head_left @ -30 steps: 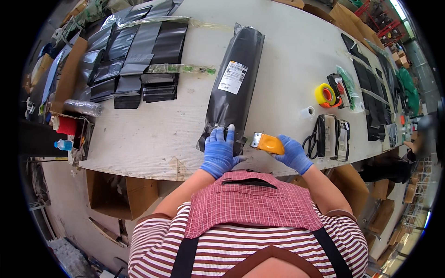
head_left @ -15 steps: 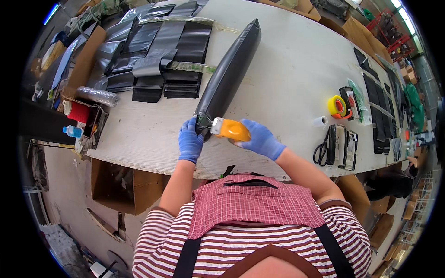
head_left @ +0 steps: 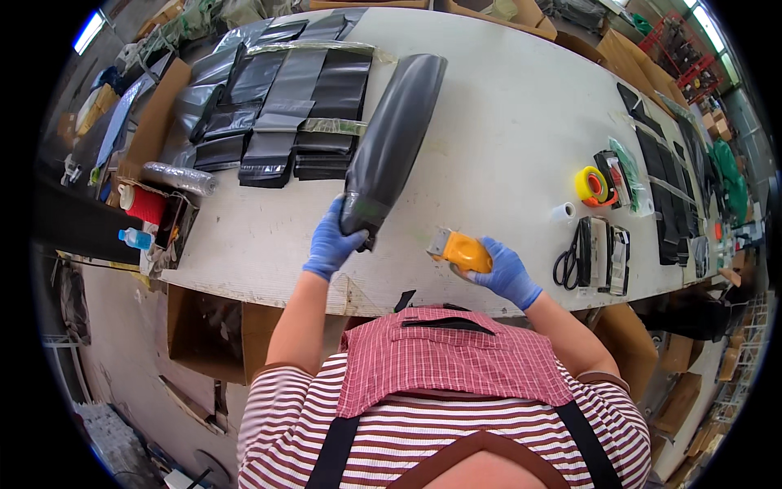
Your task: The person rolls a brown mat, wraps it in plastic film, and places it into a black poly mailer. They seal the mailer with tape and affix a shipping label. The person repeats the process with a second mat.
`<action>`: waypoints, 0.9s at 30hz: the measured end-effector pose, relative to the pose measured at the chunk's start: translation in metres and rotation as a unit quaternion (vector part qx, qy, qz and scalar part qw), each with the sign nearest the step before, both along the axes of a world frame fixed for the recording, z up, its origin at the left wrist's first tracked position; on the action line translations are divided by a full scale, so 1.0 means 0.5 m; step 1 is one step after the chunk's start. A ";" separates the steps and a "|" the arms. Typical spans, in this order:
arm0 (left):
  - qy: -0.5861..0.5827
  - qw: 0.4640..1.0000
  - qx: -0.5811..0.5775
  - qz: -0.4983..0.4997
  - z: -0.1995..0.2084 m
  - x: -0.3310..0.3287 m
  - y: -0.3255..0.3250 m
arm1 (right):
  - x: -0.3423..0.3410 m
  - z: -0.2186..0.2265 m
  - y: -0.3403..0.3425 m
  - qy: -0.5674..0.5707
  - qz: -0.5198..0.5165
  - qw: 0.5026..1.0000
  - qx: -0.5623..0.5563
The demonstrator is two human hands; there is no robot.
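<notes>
A long, puffed-out black plastic bag [head_left: 399,130] slants across the white table [head_left: 489,155], its far end pointing away from me. My left hand [head_left: 332,244], in a blue glove, grips the bag's near end, where a shiny patch like clear tape shows. To the right, my right hand [head_left: 507,273], also gloved, is closed round an orange hand-held tool [head_left: 468,251] with a metal head, which looks like a tape dispenser. The tool is apart from the bag, over the table near its front edge.
Flat black plastic bags [head_left: 277,122] lie bundled at the left, with a clear roll [head_left: 179,178] and blue-capped bottle [head_left: 135,238] nearby. At the right are yellow tape [head_left: 590,184], a small white roll [head_left: 563,213], scissors [head_left: 567,265] and more black bundles [head_left: 660,179]. A cardboard box [head_left: 208,330] stands below.
My right hand has drawn the orange tool away from the bag's near end, right and slightly toward me. My left hand has tilted or turned the bag and shifted slightly left.
</notes>
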State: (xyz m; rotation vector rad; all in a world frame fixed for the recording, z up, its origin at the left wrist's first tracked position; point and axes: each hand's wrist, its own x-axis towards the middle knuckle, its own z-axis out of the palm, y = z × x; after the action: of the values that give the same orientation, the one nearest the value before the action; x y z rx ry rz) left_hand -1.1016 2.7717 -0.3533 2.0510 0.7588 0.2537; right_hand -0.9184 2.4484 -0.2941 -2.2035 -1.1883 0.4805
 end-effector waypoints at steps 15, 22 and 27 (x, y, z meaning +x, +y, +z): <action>0.073 0.993 0.090 -0.002 -0.046 -0.001 0.044 | -0.026 0.061 0.184 -0.122 0.161 0.973 -0.114; -0.042 0.993 -0.102 -0.045 -0.049 -0.008 0.102 | -0.016 0.075 0.440 -0.061 0.261 0.887 -0.376; 0.103 0.994 -0.033 -0.035 -0.001 -0.015 0.159 | 0.123 0.035 0.301 0.233 0.101 0.943 -0.214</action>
State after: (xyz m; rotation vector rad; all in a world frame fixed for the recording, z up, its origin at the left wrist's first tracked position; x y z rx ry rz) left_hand -1.1091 2.8512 -0.3539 2.0559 0.8070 -0.0225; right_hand -0.8571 2.5988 -0.2764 -2.1303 -1.1202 1.3750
